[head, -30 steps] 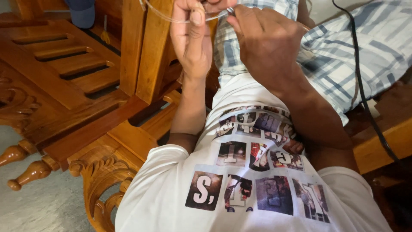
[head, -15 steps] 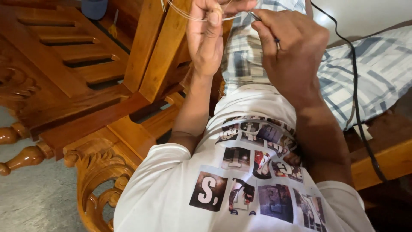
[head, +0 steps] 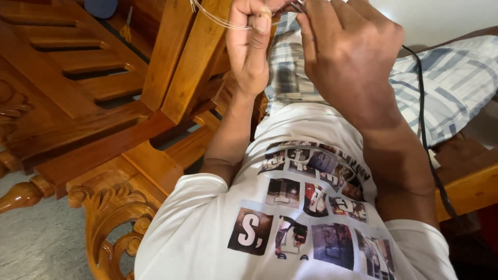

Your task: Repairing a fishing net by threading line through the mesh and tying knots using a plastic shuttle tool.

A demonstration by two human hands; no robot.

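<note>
The left hand [head: 252,44] pinches a thin wire [head: 218,19], the right hand [head: 348,52] grips its other end, and wooden chairs [head: 171,62] stand left of both.

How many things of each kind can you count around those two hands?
Hands: 2, left hand and right hand
Thin wire strands: 1 bundle, pinched by the left hand
Black cable: 1
Carved wooden chair: 1
Plaid cloth: 1
Total: 6

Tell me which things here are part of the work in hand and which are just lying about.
In use: left hand pinching thin wire loops; right hand beside it at the wire.
Lying about: carved wooden chair, black cable, plaid cloth.
</note>
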